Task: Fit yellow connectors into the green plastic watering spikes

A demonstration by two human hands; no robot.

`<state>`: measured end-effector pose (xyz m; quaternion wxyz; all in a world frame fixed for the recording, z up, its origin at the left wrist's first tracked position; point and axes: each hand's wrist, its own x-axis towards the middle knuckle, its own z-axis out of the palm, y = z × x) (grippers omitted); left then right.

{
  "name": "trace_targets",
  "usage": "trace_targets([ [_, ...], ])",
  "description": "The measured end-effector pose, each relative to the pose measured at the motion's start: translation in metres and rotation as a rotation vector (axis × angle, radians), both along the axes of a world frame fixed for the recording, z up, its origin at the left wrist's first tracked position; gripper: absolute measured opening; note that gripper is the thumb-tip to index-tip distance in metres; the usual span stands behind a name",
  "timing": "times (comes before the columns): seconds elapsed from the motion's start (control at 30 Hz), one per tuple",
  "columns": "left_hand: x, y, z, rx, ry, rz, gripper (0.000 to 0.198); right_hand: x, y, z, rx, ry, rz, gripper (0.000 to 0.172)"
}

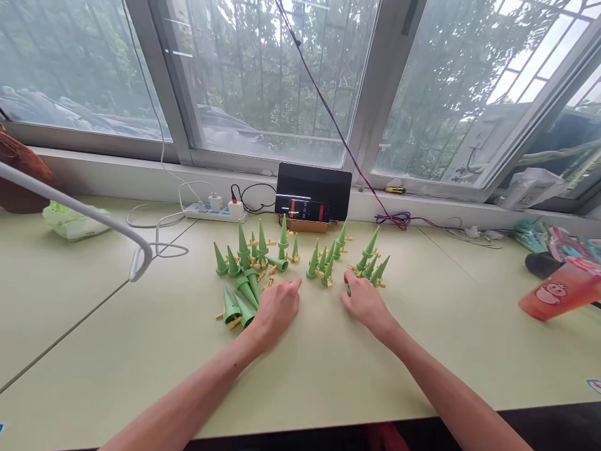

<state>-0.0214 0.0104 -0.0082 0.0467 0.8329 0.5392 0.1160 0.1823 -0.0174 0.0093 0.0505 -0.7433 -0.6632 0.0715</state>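
Note:
Green plastic cone-shaped plant watering spikes with small yellow valves stand and lie in groups on the table. My left hand (280, 305) is closed in a loose curl beside the left pile, right of some spikes lying on their sides (246, 289); whatever its fingers hold is hidden. My right hand (367, 302) is at the near left side of the right group of upright spikes (369, 250). Its fingers are bent around something that I cannot make out. Between the hands, a middle group of spikes (313, 260) stands upright. Loose yellow valves (271, 282) lie near the left pile.
Behind the spikes, a phone (310, 211) leans against a dark tablet (319, 181). A power strip (218, 212) with cables lies at the back left. A white curved bar (94, 216) crosses the left side. A red drink cup (558, 291) lies tilted at the right.

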Motion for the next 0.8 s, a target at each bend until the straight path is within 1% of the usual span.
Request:
trace_targets([
  [0.1, 0.003, -0.006, 0.0, 0.014, -0.054, -0.086, 0.025, -0.002, -0.006, 0.002, -0.009, 0.111, 0.001, 0.018],
  [0.2, 0.005, -0.01, -0.004, 0.021, -0.105, -0.15, 0.024, -0.001, -0.01, 0.0, 0.013, 0.204, 0.032, 0.017],
  [0.33, 0.006, -0.012, -0.009, -0.002, -0.258, -0.246, 0.019, 0.001, -0.014, -0.004, 0.052, 0.361, 0.089, 0.015],
  [0.43, 0.005, -0.013, -0.011, -0.034, -0.305, -0.301, 0.015, -0.001, -0.015, -0.002, -0.046, 0.624, 0.091, 0.013],
  [0.5, 0.005, -0.014, -0.01, -0.047, -0.309, -0.341, 0.016, -0.003, -0.015, 0.0, -0.13, 0.838, 0.081, 0.012],
  [0.6, 0.006, -0.018, -0.008, -0.052, -0.349, -0.379, 0.015, -0.005, -0.012, 0.003, -0.211, 1.108, 0.084, 0.013],
  [0.73, 0.006, -0.021, -0.008, -0.027, -0.436, -0.364, 0.019, -0.003, -0.006, -0.001, -0.312, 1.343, 0.133, 0.014],
  [0.8, 0.005, -0.021, -0.009, -0.021, -0.463, -0.351, 0.02, -0.002, -0.003, -0.005, -0.357, 1.433, 0.153, 0.018],
])
